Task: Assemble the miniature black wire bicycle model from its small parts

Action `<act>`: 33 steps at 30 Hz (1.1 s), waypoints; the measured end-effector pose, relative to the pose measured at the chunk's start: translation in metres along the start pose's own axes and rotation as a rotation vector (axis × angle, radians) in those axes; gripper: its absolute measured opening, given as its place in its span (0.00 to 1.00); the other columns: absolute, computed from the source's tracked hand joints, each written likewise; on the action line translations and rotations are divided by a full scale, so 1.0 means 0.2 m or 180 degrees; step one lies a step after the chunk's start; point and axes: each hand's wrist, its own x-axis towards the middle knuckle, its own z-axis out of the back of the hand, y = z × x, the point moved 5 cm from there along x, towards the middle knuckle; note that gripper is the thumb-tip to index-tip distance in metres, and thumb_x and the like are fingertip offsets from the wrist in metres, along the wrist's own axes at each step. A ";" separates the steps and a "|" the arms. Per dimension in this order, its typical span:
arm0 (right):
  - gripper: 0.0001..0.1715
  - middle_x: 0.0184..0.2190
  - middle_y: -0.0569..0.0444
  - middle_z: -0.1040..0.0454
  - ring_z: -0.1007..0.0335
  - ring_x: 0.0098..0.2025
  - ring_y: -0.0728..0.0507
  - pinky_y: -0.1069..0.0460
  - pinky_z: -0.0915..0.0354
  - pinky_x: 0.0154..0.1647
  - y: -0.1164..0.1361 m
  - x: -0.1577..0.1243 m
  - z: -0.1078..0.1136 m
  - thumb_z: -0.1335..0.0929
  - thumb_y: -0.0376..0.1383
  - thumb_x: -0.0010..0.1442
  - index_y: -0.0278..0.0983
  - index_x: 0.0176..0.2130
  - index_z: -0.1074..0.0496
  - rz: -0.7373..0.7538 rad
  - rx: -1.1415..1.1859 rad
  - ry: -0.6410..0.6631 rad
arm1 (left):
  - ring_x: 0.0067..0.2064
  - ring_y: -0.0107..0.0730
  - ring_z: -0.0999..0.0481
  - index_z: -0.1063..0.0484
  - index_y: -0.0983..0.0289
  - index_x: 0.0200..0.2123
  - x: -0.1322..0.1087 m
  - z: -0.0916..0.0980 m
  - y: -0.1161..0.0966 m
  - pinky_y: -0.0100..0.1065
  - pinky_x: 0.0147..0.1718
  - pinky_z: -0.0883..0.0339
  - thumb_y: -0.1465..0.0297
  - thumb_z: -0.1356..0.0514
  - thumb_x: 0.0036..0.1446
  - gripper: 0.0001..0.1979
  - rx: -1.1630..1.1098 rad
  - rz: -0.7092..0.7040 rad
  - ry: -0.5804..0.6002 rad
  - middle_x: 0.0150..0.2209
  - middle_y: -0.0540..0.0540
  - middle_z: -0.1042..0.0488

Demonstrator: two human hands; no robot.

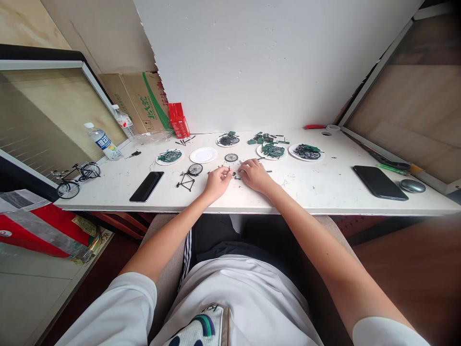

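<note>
My left hand point(217, 181) rests on the white table point(317, 192) with its fingers curled in a pinch over small dark parts. My right hand point(254, 174) lies just to the right of it, fingers bent down onto the same scatter of small black parts point(235, 174). What either hand grips is too small to make out. A partly built black model bicycle frame with one wheel point(189, 176) lies left of my left hand. A loose wheel point(231, 157) lies just beyond the hands.
Several white paper plates hold green and black parts, and one plate point(203, 154) is bare. A black phone point(146, 186) lies left, another phone point(379, 182) and a mouse point(412, 185) right. A finished model bicycle point(74, 179), two water bottles point(103, 141) and a cardboard box point(140, 101) stand at the left.
</note>
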 end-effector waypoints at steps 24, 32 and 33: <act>0.16 0.47 0.41 0.17 0.32 0.54 0.33 0.42 0.37 0.53 0.00 0.02 0.01 0.33 0.32 0.76 0.37 0.45 0.13 0.0358 -0.0026 0.0052 | 0.34 0.33 0.21 0.19 0.62 0.44 0.00 -0.01 0.00 0.33 0.34 0.24 0.55 0.36 0.69 0.16 0.0053 -0.0005 0.0090 0.38 0.56 0.15; 0.20 0.46 0.41 0.17 0.33 0.54 0.32 0.43 0.37 0.51 -0.05 0.03 0.01 0.35 0.25 0.72 0.35 0.50 0.14 0.0127 0.0109 -0.0098 | 0.32 0.32 0.22 0.19 0.62 0.43 0.00 -0.02 0.00 0.33 0.32 0.25 0.54 0.36 0.69 0.16 0.0012 -0.0043 0.0127 0.38 0.56 0.15; 0.21 0.46 0.41 0.17 0.33 0.54 0.32 0.43 0.37 0.51 -0.05 0.03 0.01 0.35 0.24 0.71 0.35 0.50 0.14 0.0147 0.0114 -0.0109 | 0.32 0.32 0.22 0.19 0.62 0.43 -0.01 -0.02 0.00 0.33 0.32 0.25 0.54 0.36 0.69 0.16 0.0010 -0.0048 0.0133 0.38 0.56 0.15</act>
